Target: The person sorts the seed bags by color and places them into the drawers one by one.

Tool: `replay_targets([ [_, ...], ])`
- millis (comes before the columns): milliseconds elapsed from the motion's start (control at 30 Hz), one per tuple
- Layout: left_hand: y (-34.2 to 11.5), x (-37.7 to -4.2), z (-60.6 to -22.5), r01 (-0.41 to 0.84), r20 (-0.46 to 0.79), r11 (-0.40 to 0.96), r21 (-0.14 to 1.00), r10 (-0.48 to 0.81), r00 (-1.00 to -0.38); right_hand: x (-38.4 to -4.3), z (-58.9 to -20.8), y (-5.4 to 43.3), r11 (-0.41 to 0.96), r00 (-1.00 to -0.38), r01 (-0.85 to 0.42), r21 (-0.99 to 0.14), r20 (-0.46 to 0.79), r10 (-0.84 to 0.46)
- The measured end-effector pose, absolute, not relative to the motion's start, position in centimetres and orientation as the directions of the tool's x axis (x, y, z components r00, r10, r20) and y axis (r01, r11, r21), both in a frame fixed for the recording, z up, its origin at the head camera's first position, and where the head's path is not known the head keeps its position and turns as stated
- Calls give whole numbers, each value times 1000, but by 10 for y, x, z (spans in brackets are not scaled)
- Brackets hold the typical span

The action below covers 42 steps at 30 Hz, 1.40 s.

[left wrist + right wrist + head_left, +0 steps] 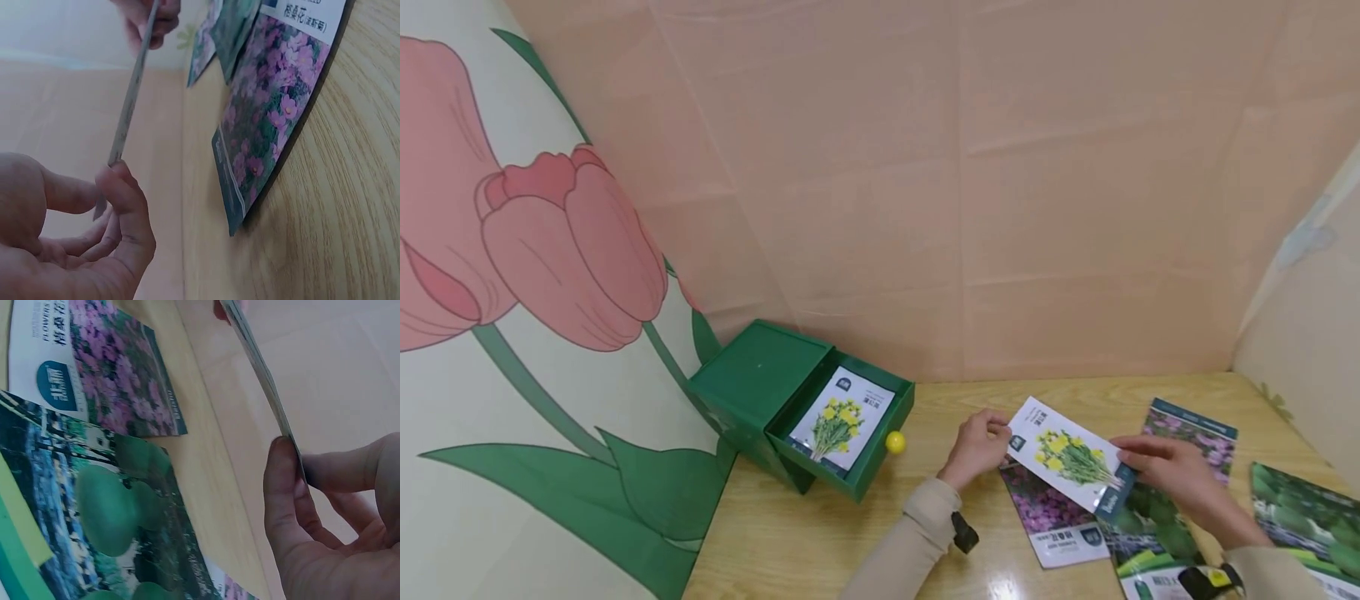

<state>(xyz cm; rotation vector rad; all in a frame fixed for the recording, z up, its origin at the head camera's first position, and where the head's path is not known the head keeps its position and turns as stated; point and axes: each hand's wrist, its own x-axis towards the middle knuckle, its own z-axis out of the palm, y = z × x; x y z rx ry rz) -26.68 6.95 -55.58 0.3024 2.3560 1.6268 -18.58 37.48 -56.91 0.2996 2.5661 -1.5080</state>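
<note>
Both hands pinch one white seed packet [1067, 454] printed with yellow flowers, raised above the table. The left hand [977, 448] grips its left edge between thumb and fingers; the right hand [1176, 475] grips its right end. Seen edge-on in the left wrist view, the packet [131, 100] is thin and flat. Beneath it lie a pink-flower seed packet [1052, 508] and a green-fruit seed packet [1157, 525]. Another yellow-flower packet [842, 417] lies in the pulled-out drawer [880, 462] of a green box [760, 367].
A yellow ball-shaped knob [896, 442] sits on the drawer front. Behind the right hand lies another pink-flower packet [1195, 421], and a second green-fruit packet [1311, 517] is at the far right. A cloth-like pink backdrop [955, 208] rises behind the wooden table [760, 542].
</note>
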Motion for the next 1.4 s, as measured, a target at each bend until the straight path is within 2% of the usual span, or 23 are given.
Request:
replay_targets([
  [300,70,-266,-554,-60,-134,239,969,309,-941,-184,-558,376,454,-974,216,-864,-220,45],
  [567,72,-266,-549,-73,-109,149,986,248,-963,-184,-554,373,313,-965,256,-915,-263,21],
  [733,73,-265,-546,-77,-97,104,992,206,-974,-181,-554,371,224,-952,290,-931,-305,-37],
  [900,72,-263,-544,-78,-89,69,995,185,-979,-176,-555,370,163,-954,268,-950,-285,-91],
  [1133,69,-260,-543,-88,-97,65,994,159,-982,-176,-556,369,177,-967,221,-959,-240,-89],
  [1400,65,-255,-542,-7,-25,107,994,171,-985,-177,-550,369,255,-969,226,-940,-244,-42],
])
